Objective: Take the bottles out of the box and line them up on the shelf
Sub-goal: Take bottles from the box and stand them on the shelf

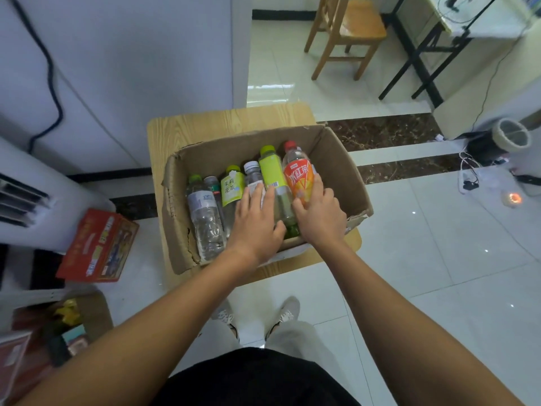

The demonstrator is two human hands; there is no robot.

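The box [336, 168] is brown, the orange-labelled bottle [298, 177] red-capped, the lime-green bottle [270, 168] green-capped; the worktop [205, 127] shows pale wood grain.

Right of the fingers [318, 183], open room is left up to the box [345, 174] wall; left of them, bottles [205, 212] are packed closely.

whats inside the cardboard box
Six bottles lie side by side in the cardboard box, from a clear green-capped bottle to the orange-label bottle the right hand holds. The left hand covers the middle bottles' lower parts.
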